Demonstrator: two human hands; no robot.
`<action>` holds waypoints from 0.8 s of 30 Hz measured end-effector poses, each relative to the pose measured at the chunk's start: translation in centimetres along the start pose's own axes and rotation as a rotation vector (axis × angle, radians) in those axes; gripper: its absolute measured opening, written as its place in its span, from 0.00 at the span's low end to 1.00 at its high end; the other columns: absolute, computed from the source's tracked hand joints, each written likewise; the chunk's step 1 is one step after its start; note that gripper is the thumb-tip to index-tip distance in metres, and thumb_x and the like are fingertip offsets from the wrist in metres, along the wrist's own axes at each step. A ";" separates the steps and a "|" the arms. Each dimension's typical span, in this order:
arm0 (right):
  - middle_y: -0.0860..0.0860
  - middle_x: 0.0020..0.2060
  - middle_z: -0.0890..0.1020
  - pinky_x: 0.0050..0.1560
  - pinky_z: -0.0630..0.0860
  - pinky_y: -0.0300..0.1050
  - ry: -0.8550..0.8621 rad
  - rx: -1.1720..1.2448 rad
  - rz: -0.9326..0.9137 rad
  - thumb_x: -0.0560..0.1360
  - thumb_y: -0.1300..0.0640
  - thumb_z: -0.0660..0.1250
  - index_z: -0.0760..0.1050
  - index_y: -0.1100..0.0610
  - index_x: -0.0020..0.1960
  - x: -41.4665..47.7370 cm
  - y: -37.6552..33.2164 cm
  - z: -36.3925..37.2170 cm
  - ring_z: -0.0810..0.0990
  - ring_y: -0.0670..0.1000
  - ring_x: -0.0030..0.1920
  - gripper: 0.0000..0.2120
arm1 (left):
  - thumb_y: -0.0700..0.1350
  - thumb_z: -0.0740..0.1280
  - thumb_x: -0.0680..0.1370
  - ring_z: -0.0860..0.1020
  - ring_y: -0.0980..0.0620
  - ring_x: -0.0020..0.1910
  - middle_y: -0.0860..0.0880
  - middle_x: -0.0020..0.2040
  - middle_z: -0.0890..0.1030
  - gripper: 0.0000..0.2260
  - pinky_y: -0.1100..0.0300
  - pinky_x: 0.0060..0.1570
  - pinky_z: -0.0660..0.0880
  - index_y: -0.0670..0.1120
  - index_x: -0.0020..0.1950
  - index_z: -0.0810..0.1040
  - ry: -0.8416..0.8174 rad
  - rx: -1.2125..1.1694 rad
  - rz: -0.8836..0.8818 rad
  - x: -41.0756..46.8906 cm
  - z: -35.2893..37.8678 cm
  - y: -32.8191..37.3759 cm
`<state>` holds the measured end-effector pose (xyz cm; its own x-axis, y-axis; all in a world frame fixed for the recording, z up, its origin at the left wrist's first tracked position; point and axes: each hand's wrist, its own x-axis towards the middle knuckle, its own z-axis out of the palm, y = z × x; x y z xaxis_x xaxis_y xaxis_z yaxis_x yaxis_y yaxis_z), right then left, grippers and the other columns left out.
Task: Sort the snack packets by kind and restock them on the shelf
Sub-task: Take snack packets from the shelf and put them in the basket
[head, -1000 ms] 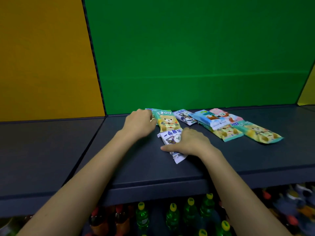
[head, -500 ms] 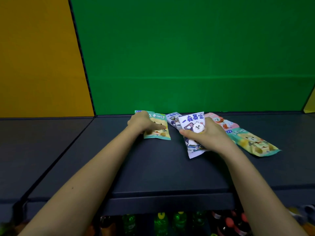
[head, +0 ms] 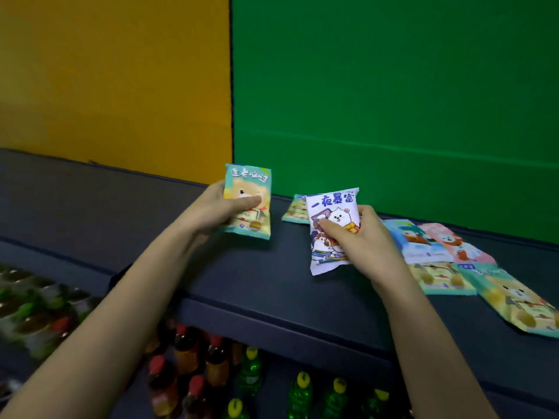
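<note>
Snack packets are being held up in both hands above the dark grey shelf (head: 272,285), with more lying flat along its right side. Going from the left, the left hand (head: 220,208) is pinching a teal-and-yellow foil packet with a bear printed on it (head: 248,201), thumb across its face and fingers behind; the packet is standing upright, long axis vertical, just above the shelf and in front of the seam where the yellow wall panel (head: 115,80) is meeting the green wall panel (head: 393,86). A second teal bear packet (head: 296,208) is lying flat near the back of the shelf, between the two hands. The right hand (head: 360,240) is gripping a white packet with blue lettering and a white cartoon animal (head: 332,228), thumb pressing its front, and it is tilting slightly with its lower end almost touching the shelf. Right of that hand, a blue packet (head: 414,240), a pink packet (head: 453,243) and two more teal-and-yellow ones (head: 514,300) are lying overlapped in a loose row.

The matching bear packet is lying to the right of the left hand and is nearer to it than to the heap, so that hand is probably best placed to group the bear kind. Bottles with red and yellow caps (head: 217,367) are standing on the level below.
</note>
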<state>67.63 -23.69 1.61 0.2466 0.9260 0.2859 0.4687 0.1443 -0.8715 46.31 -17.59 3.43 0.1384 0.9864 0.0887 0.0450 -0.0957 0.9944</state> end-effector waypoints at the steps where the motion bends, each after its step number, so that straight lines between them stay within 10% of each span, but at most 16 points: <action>1: 0.49 0.48 0.81 0.55 0.76 0.52 -0.044 0.038 -0.026 0.71 0.50 0.70 0.69 0.52 0.50 -0.3 -0.8 1.3 0.81 0.52 0.48 0.14 | 0.38 0.70 0.73 0.83 0.55 0.33 0.46 0.44 0.83 0.13 0.63 0.32 0.79 0.43 0.57 0.74 0.057 -0.033 0.018 -1.7 -1.8 -0.2; 10: 0.42 0.43 0.80 0.38 0.76 0.37 -0.542 0.232 -0.252 0.72 0.50 0.70 0.69 0.52 0.52 -7.9 -9.5 18.5 0.80 0.42 0.42 0.14 | 0.38 0.70 0.73 0.83 0.55 0.31 0.51 0.35 0.85 0.08 0.63 0.30 0.79 0.47 0.49 0.76 0.687 -0.060 0.010 -19.8 -18.7 -4.3; 17: 0.48 0.48 0.81 0.53 0.78 0.53 -0.912 0.292 -0.289 0.70 0.50 0.71 0.71 0.54 0.55 -19.4 -16.2 35.9 0.81 0.50 0.49 0.18 | 0.36 0.70 0.72 0.82 0.55 0.32 0.50 0.37 0.85 0.11 0.61 0.30 0.79 0.46 0.51 0.76 1.068 -0.090 -0.033 -34.8 -31.6 -8.2; 24: 0.49 0.46 0.82 0.45 0.79 0.44 -1.216 0.425 -0.222 0.71 0.55 0.71 0.70 0.56 0.55 -32.2 -20.9 51.3 0.82 0.48 0.45 0.16 | 0.37 0.68 0.74 0.82 0.55 0.31 0.47 0.41 0.84 0.09 0.61 0.28 0.79 0.47 0.52 0.75 1.301 -0.107 -0.133 -47.8 -43.2 -11.3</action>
<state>6.44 -38.62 -9.84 -0.8255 0.5567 0.0928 0.0420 0.2245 -0.9736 -3.59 -57.93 -9.52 -0.9134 0.3992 -0.0796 -0.1026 -0.0366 0.9941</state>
